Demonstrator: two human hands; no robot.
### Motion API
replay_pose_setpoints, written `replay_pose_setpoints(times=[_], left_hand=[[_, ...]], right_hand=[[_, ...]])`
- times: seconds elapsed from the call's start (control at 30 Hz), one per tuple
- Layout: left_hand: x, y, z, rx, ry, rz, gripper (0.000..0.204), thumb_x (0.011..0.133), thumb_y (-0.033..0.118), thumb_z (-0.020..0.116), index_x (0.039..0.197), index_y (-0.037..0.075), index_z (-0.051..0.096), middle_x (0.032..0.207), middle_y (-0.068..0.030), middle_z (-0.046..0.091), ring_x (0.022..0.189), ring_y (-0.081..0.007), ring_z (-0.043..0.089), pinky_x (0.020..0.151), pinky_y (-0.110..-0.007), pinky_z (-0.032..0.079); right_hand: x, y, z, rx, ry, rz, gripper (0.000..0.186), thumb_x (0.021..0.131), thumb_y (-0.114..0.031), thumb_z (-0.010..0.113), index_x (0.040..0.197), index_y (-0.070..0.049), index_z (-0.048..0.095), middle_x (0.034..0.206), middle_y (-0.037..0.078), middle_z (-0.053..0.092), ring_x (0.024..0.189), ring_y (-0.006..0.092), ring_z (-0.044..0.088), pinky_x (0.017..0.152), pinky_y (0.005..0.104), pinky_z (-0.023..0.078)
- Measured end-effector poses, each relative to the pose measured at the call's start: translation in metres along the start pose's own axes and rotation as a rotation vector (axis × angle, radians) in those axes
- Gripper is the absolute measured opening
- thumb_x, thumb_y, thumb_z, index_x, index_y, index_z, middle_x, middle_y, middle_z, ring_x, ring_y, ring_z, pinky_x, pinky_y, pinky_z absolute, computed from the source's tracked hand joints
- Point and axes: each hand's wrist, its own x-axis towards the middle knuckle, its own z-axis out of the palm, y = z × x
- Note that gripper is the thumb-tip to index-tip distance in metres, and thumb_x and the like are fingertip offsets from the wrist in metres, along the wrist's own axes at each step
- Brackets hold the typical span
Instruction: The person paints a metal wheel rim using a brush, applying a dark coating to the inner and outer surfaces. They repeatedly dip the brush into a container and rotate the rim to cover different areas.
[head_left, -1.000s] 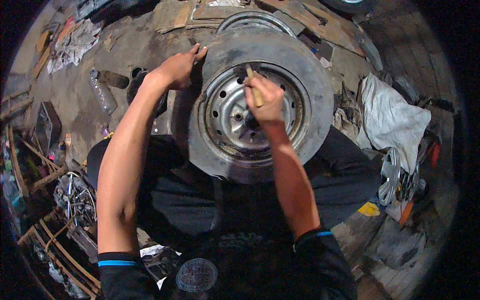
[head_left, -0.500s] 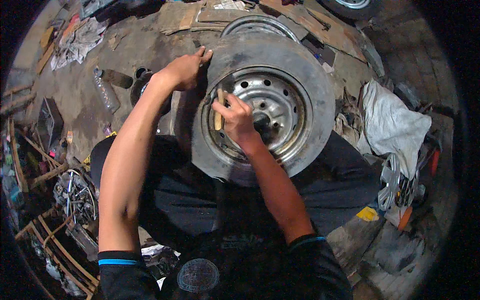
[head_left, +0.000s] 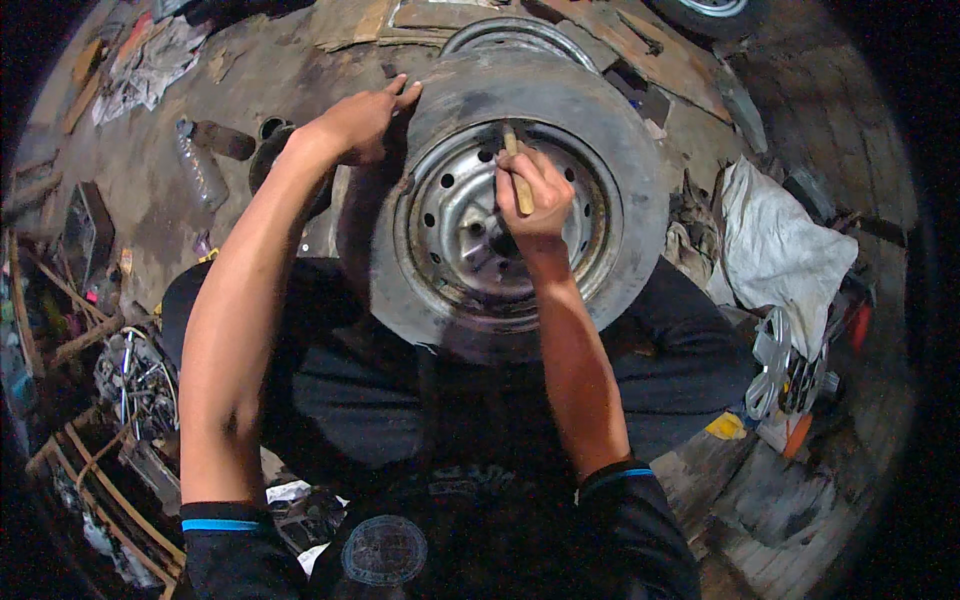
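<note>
The rim (head_left: 455,220), set in its tyre (head_left: 500,90), faces up in front of the person, against the folded legs (head_left: 690,325). Half a second ago the tool (head_left: 523,185) was at the rim's left edge; now its dark tip is back near the top, so it seems to be passing to and fro there. The right hand (head_left: 540,195) pinches its wooden handle; the left hand (head_left: 358,125), two fingers spread, seems to steady the tyre's upper left side. The right hand and forearm hide part of the rim's right side. A spare rim (head_left: 522,35) sits just behind the tyre, leaving little room there; a bottle (head_left: 203,170) lies to the left, a pale cloth (head_left: 785,235) to the right, both clear of the hands.
</note>
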Motion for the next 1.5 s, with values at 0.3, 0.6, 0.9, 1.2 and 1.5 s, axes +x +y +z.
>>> replay_pose_setpoints(times=[0.3,0.6,0.9,1.2,1.5], left_hand=[[-0.003,0.007,-0.008,-0.041,-0.056,-0.05,0.109,0.059,-0.009,0.067,0.155,0.017,0.022,0.159,-0.017,0.021,0.121,-0.0401,0.055,0.1,-0.044,0.049],[0.004,-0.006,0.005,-0.014,0.028,0.027,0.108,0.059,-0.006,0.068,0.154,0.016,0.022,0.156,-0.0188,0.026,0.116,-0.0447,0.055,0.097,-0.049,0.048],[0.0,0.008,-0.006,0.013,-0.05,-0.015,0.108,0.061,-0.005,0.071,0.155,0.015,0.022,0.158,-0.0182,0.023,0.123,-0.0413,0.052,0.101,-0.045,0.048],[0.006,0.006,-0.002,0.006,-0.068,-0.046,0.108,0.061,-0.004,0.072,0.155,0.016,0.023,0.158,-0.0174,0.024,0.123,-0.0409,0.053,0.101,-0.044,0.048],[0.003,0.007,-0.004,0.009,-0.042,-0.04,0.103,0.064,-0.007,0.068,0.154,0.016,0.024,0.158,-0.0169,0.025,0.124,-0.0411,0.052,0.102,-0.045,0.047]], right_hand=[[-0.013,-0.01,0.006,0.051,-0.363,-0.186,0.011,0.08,-0.013,0.065,0.09,-0.009,0.071,0.109,0.022,0.069,0.092,0.0342,0.07,0.077,0.0445,0.057],[-0.031,-0.02,0.019,0.125,-0.524,-0.038,0.016,0.082,-0.015,0.064,0.096,-0.014,0.071,0.1,0.021,0.068,0.088,0.0336,0.07,0.073,0.0411,0.057],[-0.035,-0.022,0.03,0.111,-0.402,-0.179,0.017,0.081,-0.013,0.063,0.096,-0.007,0.069,0.092,0.019,0.069,0.075,0.0301,0.069,0.063,0.0408,0.056],[-0.042,-0.014,0.042,0.177,-0.218,-0.1,0.015,0.076,-0.012,0.066,0.089,-0.006,0.069,0.085,0.016,0.069,0.072,0.0327,0.068,0.066,0.0398,0.055],[-0.044,-0.012,0.046,0.1,-0.15,-0.059,0.016,0.077,-0.02,0.072,0.083,-0.006,0.068,0.082,0.015,0.069,0.07,0.0311,0.067,0.066,0.0386,0.054]])
